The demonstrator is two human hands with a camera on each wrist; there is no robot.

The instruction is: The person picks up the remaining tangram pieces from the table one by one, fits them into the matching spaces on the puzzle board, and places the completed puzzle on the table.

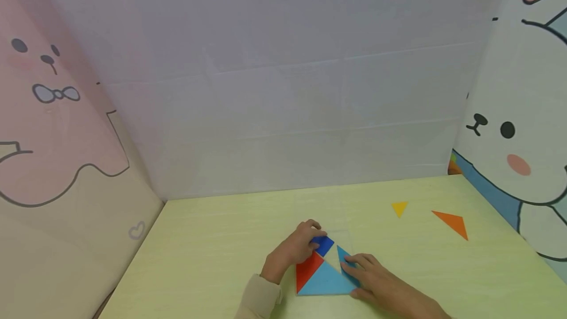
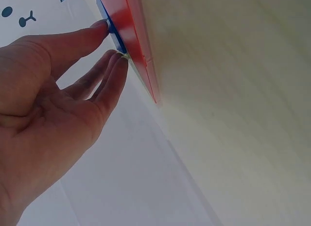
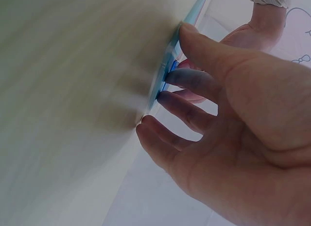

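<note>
Flat tangram pieces lie together on the pale table. My left hand point(image 1: 302, 242) pinches a dark blue piece point(image 1: 325, 245) between thumb and fingers at the top of the group; part of its outline is hidden. Below it, a red triangle point(image 1: 308, 271) borders a large light blue triangle point(image 1: 329, 282). My right hand point(image 1: 373, 277) rests its fairly straight fingertips on another blue piece point(image 1: 351, 269) at the right side, mostly covered. Its thumb touches the group's lower right corner. Between the dark blue and right-hand pieces, bare table shows as a gap.
A small yellow triangle point(image 1: 399, 208) and an orange triangle point(image 1: 453, 222) lie apart, farther back on the right of the table point(image 1: 212, 250). Pale sheets point(image 1: 283, 87) stand behind the table, and cartoon-printed ones at both sides.
</note>
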